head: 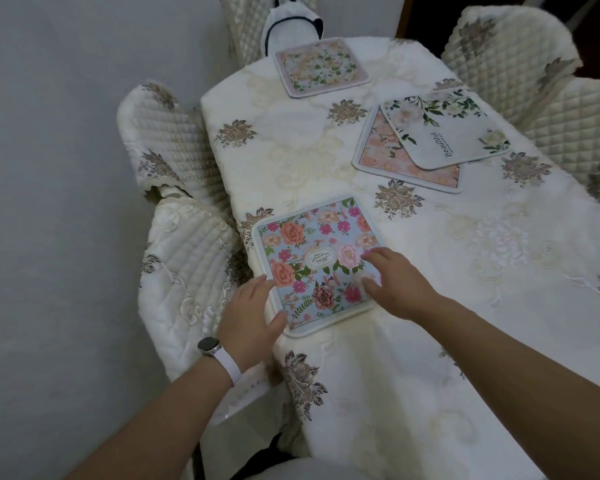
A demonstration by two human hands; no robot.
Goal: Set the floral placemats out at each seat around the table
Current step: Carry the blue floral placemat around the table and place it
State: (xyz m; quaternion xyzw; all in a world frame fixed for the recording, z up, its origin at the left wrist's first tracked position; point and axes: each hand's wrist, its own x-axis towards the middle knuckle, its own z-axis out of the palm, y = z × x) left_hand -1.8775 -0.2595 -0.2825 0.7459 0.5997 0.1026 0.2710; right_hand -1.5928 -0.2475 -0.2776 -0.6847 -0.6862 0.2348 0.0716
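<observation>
A light-blue floral placemat (312,251) lies flat at the table's left edge, in front of a quilted chair. My left hand (248,313) rests open at its near-left corner, thumb touching the edge. My right hand (399,282) lies open with fingertips on its right side. At the far end sits a pale floral placemat (321,66). On the right, a white placemat printed "Beautiful" (445,131) overlaps a pink floral placemat (381,157).
A cream embroidered tablecloth (465,271) covers the table. Quilted cream chairs stand at the left (174,209), the far end (250,22) and the right (520,64). A white bag with dark trim (291,26) stands behind the far placemat. A grey wall runs along the left.
</observation>
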